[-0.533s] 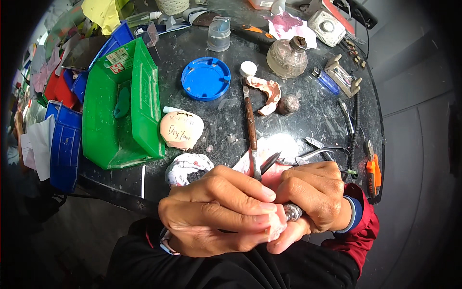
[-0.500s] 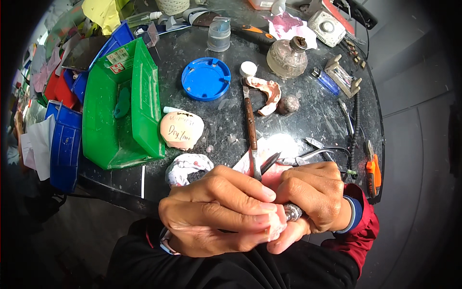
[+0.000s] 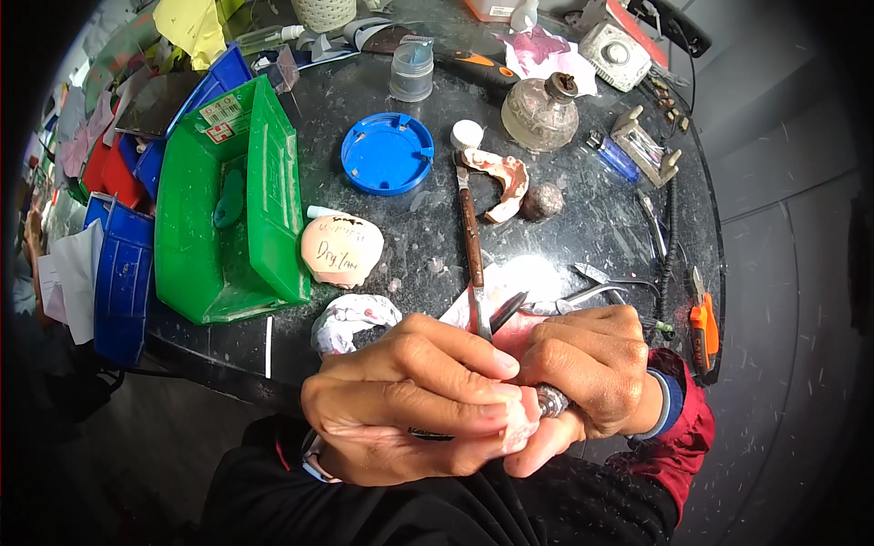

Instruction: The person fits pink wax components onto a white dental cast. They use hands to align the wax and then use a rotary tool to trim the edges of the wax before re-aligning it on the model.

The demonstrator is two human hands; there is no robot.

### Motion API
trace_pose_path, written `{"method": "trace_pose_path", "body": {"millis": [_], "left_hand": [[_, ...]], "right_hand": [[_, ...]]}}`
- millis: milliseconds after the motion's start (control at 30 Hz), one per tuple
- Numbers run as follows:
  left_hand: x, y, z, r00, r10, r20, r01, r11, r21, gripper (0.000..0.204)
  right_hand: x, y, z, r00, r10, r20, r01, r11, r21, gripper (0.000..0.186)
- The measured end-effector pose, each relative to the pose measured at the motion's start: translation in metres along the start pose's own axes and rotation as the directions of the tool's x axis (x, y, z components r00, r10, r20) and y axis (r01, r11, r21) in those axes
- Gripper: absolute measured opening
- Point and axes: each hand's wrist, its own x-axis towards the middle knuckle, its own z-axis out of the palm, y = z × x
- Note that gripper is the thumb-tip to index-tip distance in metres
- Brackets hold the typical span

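Note:
My left hand (image 3: 401, 400) grips a small pink denture-like piece (image 3: 519, 426) by its edge, the fingers bent over it and the thumb below. My right hand (image 3: 592, 364) is closed round a metal rotary handpiece (image 3: 552, 400). Its knurled silver end shows beside the pink piece, while most of its body is hidden in the fist. Just beyond the hands lie a wax knife (image 3: 472, 237) with a brown handle and metal pliers (image 3: 583, 296). A crumpled white cloth (image 3: 350, 320) sits close to my left knuckles.
A green bin (image 3: 278, 200) and a blue bin (image 3: 123, 282) stand at the left. Behind are a pale plaster cast (image 3: 342, 250), a blue lid (image 3: 387, 153), a pink horseshoe-shaped piece (image 3: 508, 191) and a glass spirit lamp (image 3: 539, 114). Orange-handled pliers (image 3: 703, 329) lie at the right edge.
Both hands keep almost the same pose and hold. White specks now fly through the air at the lower right. The whole view has shifted very slightly.

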Motion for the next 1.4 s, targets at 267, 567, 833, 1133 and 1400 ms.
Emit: {"method": "trace_pose_path", "body": {"millis": [267, 567, 833, 1133, 1400], "left_hand": [[-0.0014, -0.0026, -0.0007, 0.998, 0.068, 0.0, -0.068, 0.997, 0.042, 0.019], [0.0021, 0.0005, -0.0029, 0.995, 0.092, 0.034, -0.095, 0.992, 0.085, 0.021], [-0.0004, -0.0003, -0.0044, 0.996, 0.075, 0.049, -0.078, 0.994, 0.082, 0.018], [0.0001, -0.001, -0.0026, 0.998, 0.049, 0.031, -0.05, 0.997, 0.063, 0.017], [0.0021, -0.0023, -0.0042, 0.996, 0.08, 0.039, -0.083, 0.994, 0.077, 0.015]], "right_hand": [[0.0028, 0.0001, -0.0067, 0.999, -0.038, -0.034, 0.033, 0.989, -0.143, 0.057], [0.0026, -0.0015, -0.0069, 0.998, -0.065, -0.023, 0.058, 0.97, -0.237, 0.058], [0.0003, 0.0007, -0.0035, 0.996, -0.083, -0.04, 0.073, 0.975, -0.209, 0.056], [-0.0001, 0.0029, -0.004, 0.994, -0.093, -0.059, 0.081, 0.979, -0.188, 0.056], [0.0008, 0.0001, -0.0064, 0.997, -0.078, -0.027, 0.069, 0.967, -0.245, 0.058]]}}
